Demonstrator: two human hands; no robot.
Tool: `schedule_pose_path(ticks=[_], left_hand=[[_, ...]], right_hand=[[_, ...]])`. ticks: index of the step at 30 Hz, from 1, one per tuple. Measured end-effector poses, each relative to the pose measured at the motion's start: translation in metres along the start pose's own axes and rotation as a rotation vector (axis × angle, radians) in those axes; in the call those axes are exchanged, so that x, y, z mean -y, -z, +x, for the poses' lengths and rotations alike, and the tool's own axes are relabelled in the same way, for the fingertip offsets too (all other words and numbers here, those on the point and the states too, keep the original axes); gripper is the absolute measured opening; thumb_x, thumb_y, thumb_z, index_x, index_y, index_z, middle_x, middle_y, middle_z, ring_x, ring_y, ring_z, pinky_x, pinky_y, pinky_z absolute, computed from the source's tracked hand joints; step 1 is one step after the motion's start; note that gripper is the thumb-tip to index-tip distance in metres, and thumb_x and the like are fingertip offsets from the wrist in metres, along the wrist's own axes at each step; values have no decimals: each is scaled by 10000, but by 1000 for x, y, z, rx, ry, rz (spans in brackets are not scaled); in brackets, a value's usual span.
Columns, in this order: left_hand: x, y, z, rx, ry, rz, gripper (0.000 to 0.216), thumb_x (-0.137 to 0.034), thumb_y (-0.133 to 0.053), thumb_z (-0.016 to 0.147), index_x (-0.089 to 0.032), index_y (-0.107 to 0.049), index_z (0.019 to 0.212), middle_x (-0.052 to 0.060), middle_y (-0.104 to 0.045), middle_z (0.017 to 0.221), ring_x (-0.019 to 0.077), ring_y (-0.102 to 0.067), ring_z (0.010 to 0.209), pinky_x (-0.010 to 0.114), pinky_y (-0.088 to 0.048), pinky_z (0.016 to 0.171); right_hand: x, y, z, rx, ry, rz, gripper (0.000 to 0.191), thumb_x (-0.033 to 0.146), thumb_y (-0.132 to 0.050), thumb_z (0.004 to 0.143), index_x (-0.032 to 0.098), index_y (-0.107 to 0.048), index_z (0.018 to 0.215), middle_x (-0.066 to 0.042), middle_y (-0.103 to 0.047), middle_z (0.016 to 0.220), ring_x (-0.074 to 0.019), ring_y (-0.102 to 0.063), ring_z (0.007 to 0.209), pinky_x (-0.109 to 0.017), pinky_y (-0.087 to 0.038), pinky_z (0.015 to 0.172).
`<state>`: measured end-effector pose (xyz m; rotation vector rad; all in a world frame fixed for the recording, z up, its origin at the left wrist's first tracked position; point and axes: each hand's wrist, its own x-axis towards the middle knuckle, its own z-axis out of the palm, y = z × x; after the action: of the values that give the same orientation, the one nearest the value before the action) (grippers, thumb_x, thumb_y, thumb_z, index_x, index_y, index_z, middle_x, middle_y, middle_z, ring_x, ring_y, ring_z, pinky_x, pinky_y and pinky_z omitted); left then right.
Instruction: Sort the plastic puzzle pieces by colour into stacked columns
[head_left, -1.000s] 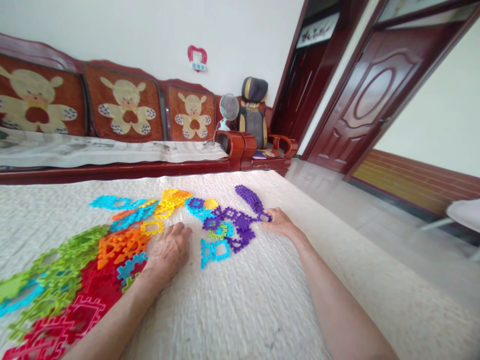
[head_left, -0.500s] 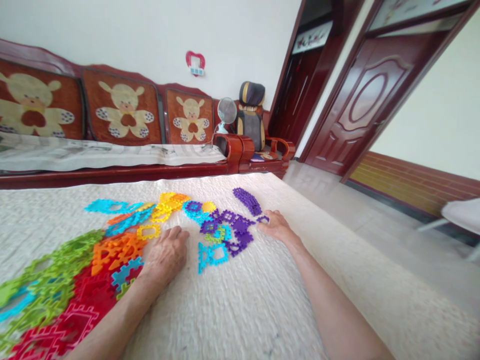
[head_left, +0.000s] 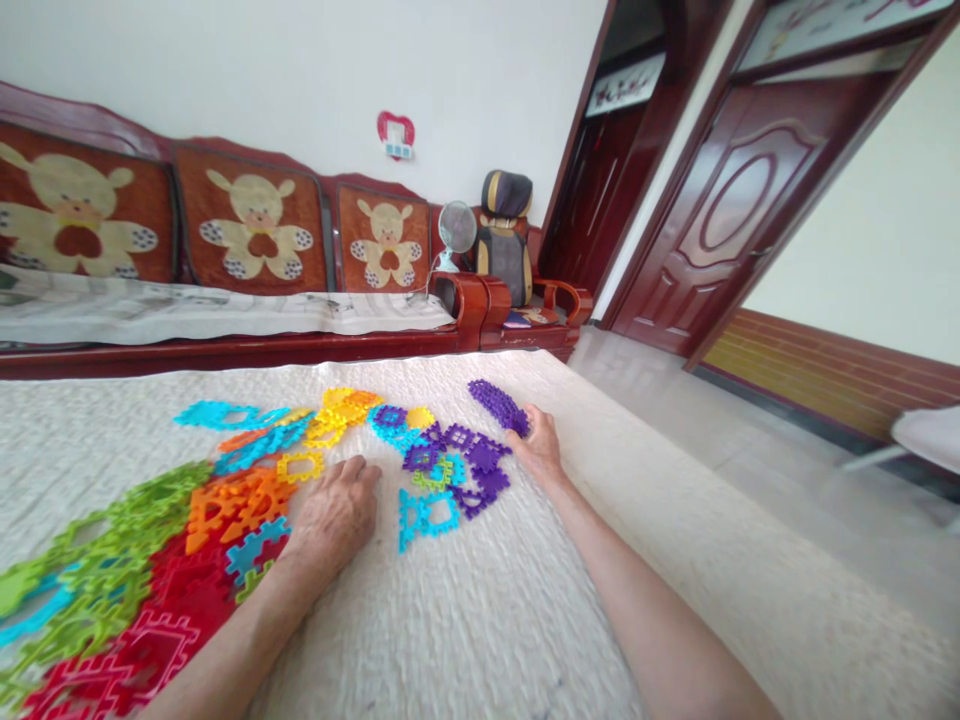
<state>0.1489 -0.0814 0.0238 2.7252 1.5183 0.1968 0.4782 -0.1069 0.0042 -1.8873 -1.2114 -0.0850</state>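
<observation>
My right hand is at the near end of a row of overlapping purple interlocking plastic pieces, thumb and fingers closed around the end piece. My left hand rests palm down on the cloth with nothing visible in it, fingers loosely bent. Beside its fingertips lies a yellow square frame piece. Between my hands is a loose group of purple pieces with blue pieces. Left of my left hand lie orange pieces, red pieces and green pieces.
A pale textured cloth covers the table. Beyond it stand a wooden sofa with bear cushions, a small fan and a chair with a massage cushion. A door and a white stool are at the right.
My right hand has moved slightly forward, bringing a purple piece to the near end of the purple row. My left hand stays in place. The view has shifted slightly.
</observation>
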Motion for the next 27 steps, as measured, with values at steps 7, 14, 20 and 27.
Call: schedule_pose_path(ticks=[7,14,20,27], left_hand=[[-1,1,-1,-9,-10,15,359,-162,-309,927,-176,-612,1119,103,-582,1147,252,-543,1084,385,-422,915],[-3,5,-2,-4,-8,29,326,-143,-356,913,-181,-605,1120,93,-577,1140,230,-536,1094,365,-415,925],[-2,3,-2,-9,-14,39,319,-145,-366,908,-177,-601,1123,96,-578,1134,236,-540,1072,372,-422,911],[0,-1,-1,-45,-20,43,317,-143,-363,912,-176,-609,1109,98,-580,1116,235,-539,1051,366,-422,888]], right_hand=[[0,0,2,3,-18,-78,595,372,-586,722,161,-502,1272,-128,-546,1204,-256,-510,1157,-379,-384,1031],[0,-5,8,4,-61,-93,617,401,-579,711,141,-518,1268,-132,-560,1187,-272,-537,1112,-397,-415,995],[1,-3,6,22,-78,-104,611,413,-576,712,138,-531,1256,-142,-547,1176,-282,-539,1104,-410,-415,999],[4,-2,5,24,-59,-50,562,394,-584,707,165,-548,1219,-111,-551,1119,-252,-566,1042,-401,-430,984]])
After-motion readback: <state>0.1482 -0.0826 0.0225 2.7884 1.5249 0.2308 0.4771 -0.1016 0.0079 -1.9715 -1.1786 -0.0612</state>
